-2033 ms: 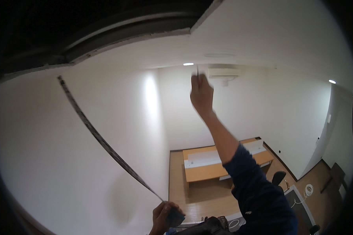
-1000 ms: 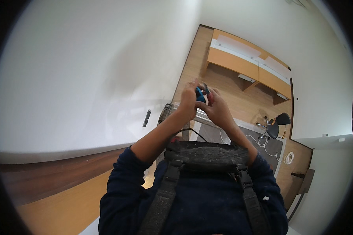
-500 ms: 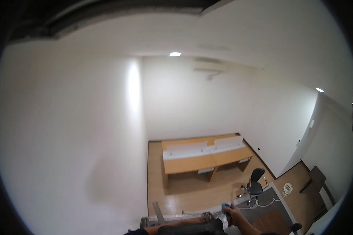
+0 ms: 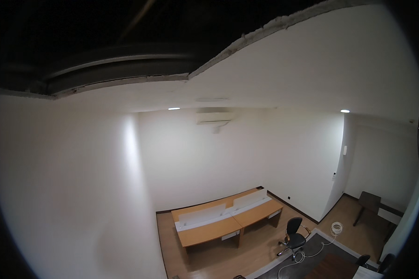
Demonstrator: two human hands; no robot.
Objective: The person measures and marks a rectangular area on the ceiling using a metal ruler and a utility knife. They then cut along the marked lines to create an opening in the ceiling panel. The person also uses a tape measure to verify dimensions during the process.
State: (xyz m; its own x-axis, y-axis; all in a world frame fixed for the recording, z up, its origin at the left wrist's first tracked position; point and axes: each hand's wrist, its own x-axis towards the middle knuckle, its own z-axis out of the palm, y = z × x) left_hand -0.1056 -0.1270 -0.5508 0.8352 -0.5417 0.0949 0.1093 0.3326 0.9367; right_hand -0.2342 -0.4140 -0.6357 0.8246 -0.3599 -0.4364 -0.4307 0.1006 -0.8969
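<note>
Neither my left hand nor my right hand shows at this moment. Above me a dark opening with a ragged edge (image 4: 239,44) cuts into the white ceiling (image 4: 312,65), and a dim metal rail (image 4: 116,61) runs inside it. A plain white wall (image 4: 65,176) fills the left side, with a faint shadow low on it. Whatever my hands hold is out of sight.
Below are a wooden double desk (image 4: 212,229) with white dividers, a black chair (image 4: 294,237), a coiled white cable (image 4: 336,228), a grey mat (image 4: 312,253) and a dark side table (image 4: 369,201). An air conditioner (image 4: 214,116) hangs on the far wall beside ceiling lights (image 4: 174,108).
My view has tilted up, bringing the ceiling opening further into sight. My hands, seen low down holding a blue and red tool, have left the picture, along with the long tape strip seen earlier.
</note>
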